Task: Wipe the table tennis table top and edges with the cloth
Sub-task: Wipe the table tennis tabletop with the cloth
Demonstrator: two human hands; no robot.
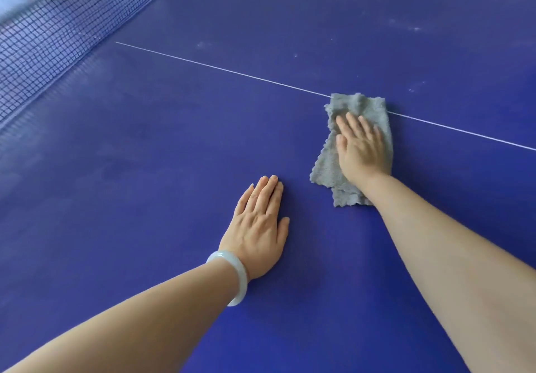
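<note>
The blue table tennis table top (162,187) fills the view. A grey cloth (327,167) lies flat on it right of centre, its far end over the white centre line (220,67). My right hand (362,148) presses flat on the cloth with straight fingers. My left hand (258,227) rests flat on the bare table surface, to the left of the cloth and nearer to me, not touching it. A pale bangle (236,277) sits on my left wrist.
The dark net (49,39) runs across the upper left. Pale dusty smudges (406,26) mark the far half of the table beyond the white line. A duller patch (121,167) shows on the surface to the left.
</note>
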